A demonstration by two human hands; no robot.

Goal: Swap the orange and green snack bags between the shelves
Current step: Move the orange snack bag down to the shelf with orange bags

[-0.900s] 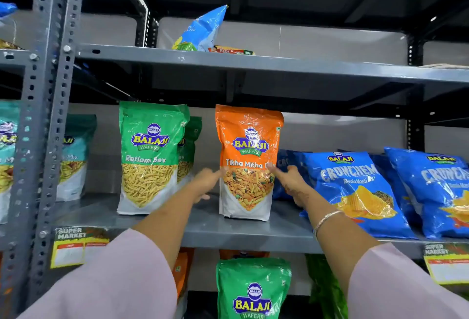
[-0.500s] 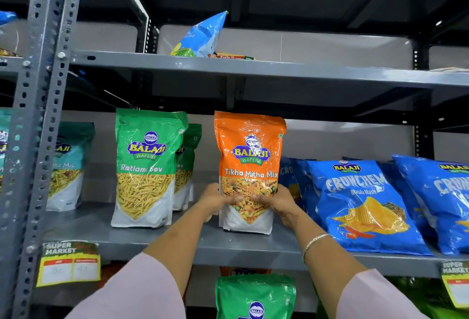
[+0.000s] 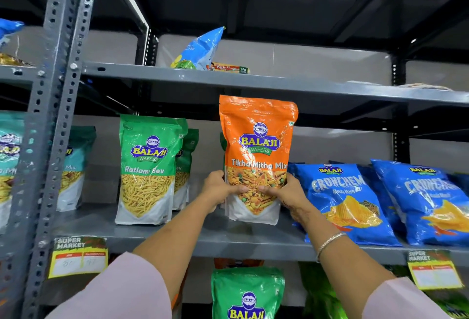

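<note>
Orange snack bag (image 3: 256, 151): glossy pouch, clear window showing mixed snack, upright, above middle shelf (image 3: 177, 236); contact with shelf unclear. Green snack bag (image 3: 247, 293): upright on shelf below, directly beneath orange one, lower part out of frame.

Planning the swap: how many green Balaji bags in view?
3: Ratlami Sev bag on the middle shelf, second bag behind it, third bag on the shelf below. Green slivers behind the orange bag and at lower right may be more.
</note>
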